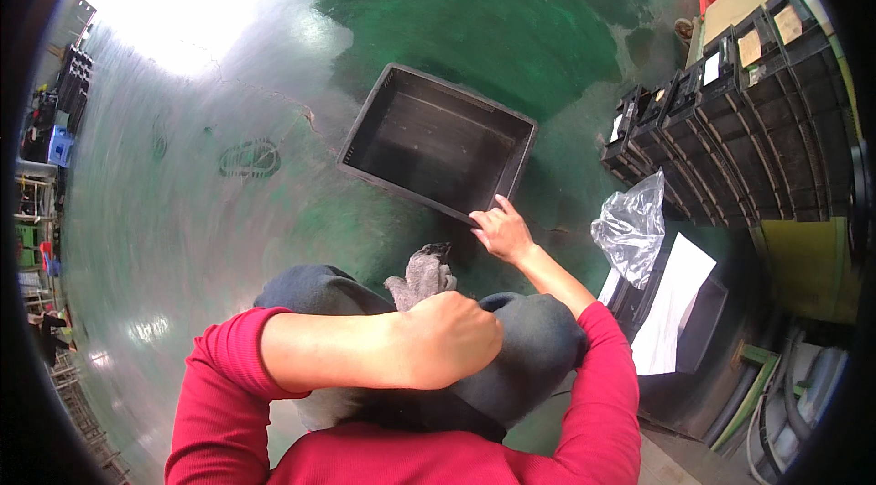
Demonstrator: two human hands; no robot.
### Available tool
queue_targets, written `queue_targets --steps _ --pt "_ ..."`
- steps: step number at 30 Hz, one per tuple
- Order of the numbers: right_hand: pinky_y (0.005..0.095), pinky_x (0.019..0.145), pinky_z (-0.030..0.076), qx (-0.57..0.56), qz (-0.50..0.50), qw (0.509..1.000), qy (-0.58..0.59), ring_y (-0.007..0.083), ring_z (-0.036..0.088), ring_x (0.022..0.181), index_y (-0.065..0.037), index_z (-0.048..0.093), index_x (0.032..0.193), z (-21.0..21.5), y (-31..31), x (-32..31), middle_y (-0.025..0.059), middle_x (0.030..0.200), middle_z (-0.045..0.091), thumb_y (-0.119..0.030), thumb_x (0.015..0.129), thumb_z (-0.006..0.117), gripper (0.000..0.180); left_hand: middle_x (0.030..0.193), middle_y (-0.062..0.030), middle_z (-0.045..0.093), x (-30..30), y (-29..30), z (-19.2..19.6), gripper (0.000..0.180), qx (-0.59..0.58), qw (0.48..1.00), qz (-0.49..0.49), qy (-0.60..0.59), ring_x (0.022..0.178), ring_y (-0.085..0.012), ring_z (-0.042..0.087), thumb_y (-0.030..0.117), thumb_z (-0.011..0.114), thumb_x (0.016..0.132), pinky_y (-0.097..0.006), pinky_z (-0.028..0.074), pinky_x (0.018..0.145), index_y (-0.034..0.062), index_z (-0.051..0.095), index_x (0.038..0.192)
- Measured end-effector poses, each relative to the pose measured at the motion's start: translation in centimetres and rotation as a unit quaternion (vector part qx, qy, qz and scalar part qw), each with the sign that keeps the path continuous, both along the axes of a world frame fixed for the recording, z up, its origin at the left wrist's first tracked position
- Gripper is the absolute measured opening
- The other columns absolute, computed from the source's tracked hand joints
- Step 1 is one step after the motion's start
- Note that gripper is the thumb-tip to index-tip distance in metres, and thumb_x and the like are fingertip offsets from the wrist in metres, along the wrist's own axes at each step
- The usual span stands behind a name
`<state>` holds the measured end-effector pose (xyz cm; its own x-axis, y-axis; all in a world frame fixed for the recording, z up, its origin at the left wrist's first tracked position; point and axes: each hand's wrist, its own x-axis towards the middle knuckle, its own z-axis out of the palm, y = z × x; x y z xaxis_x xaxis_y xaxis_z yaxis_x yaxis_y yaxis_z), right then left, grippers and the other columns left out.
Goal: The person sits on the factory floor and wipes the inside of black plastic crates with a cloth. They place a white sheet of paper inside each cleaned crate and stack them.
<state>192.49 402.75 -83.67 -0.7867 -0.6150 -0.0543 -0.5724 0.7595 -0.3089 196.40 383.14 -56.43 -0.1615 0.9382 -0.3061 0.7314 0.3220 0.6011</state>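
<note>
Underfoot: green floor (246, 239), glossy; in judgement, slippery enough to warrant bracing before applying pressure. Noted at right: stacked black crates (766, 138), bearing paper tags (750, 47); cannot tell contents from this angle. On the floor ahead of the knees (538, 334): black bin (433, 140), open side up, set askew; no loose contents visible inside. Further right: dark container (705, 325), partly covered by white sheets (672, 307); contents beneath hidden. Just beyond the sheets: clear plastic bag (634, 234), crumpled, contents not discernible. At the bin's near right corner: right hand (504, 231), clamped on the rim; recommended to hold firmly there, steadying the bin without tipping. Close to the knees: left hand (453, 339), curled into a fist, apparently around grey cloth (423, 275); exact grip hidden. Advisable to bunch loose cloth into a firm pad, work far corners first, and press evenly along the seams
</note>
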Motion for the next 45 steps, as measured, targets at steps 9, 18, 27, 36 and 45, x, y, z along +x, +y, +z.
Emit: queue_targets --steps 9,18,27,36,45 --pt "0.0276 0.078 0.047 -0.572 -0.436 0.678 -0.152 0.0199 0.063 0.086 -0.002 0.062 0.107 9.2 7.7 1.0 0.0057 0.094 0.066 -0.027 0.090 0.055 0.031 0.074 -0.0206 0.059 0.6 -0.4 0.4 0.023 -0.020 0.982 -0.085 -0.167 0.076 -0.0387 0.060 0.017 0.056 0.081 -0.045 0.046 0.065 -0.0044 0.050 0.085" --pt "0.0328 0.089 0.043 -0.763 -0.537 0.209 -0.293 0.0211 0.058 0.101 -0.004 0.054 0.120 2.6 9.2 16.3 0.0080 0.114 0.060 -0.035 0.091 0.050 0.043 0.075 -0.0213 0.060 -0.3 -0.2 0.6 0.025 -0.047 0.983 -0.073 -0.163 0.077 -0.0401 0.059 0.019 0.056 0.082 -0.048 0.045 0.068 -0.0044 0.051 0.090" --pt "0.0345 0.091 0.042 -0.749 -0.571 0.193 -0.276 0.0217 0.057 0.103 -0.004 0.052 0.122 1.2 11.2 18.3 0.0085 0.117 0.058 -0.037 0.091 0.050 0.045 0.071 -0.0218 0.058 -0.7 0.0 1.2 0.025 -0.019 0.991 -0.023 -0.129 0.074 -0.0401 0.058 0.020 0.057 0.081 -0.047 0.044 0.066 -0.0034 0.050 0.086" --pt "0.0362 0.093 0.041 -0.741 -0.602 0.171 -0.245 0.0223 0.055 0.106 -0.004 0.051 0.123 0.0 12.2 19.3 0.0090 0.120 0.057 -0.038 0.091 0.050 0.047 0.068 -0.0100 0.057 -6.1 -2.6 2.5 0.015 0.136 0.966 0.203 -0.079 0.064 -0.0244 0.059 0.015 0.060 0.082 -0.032 0.045 0.056 0.0023 0.055 0.088" --pt "0.0291 0.073 0.046 -0.615 -0.590 0.521 -0.048 0.0149 0.059 0.080 0.002 0.062 0.101 9.4 12.2 12.6 0.0070 0.092 0.064 -0.027 0.090 0.056 0.032 0.084 0.0025 0.059 -12.6 -12.2 2.4 0.021 0.394 0.716 0.575 0.028 0.083 -0.0113 0.054 0.032 0.057 0.088 -0.027 0.041 0.083 0.0105 0.059 0.087"
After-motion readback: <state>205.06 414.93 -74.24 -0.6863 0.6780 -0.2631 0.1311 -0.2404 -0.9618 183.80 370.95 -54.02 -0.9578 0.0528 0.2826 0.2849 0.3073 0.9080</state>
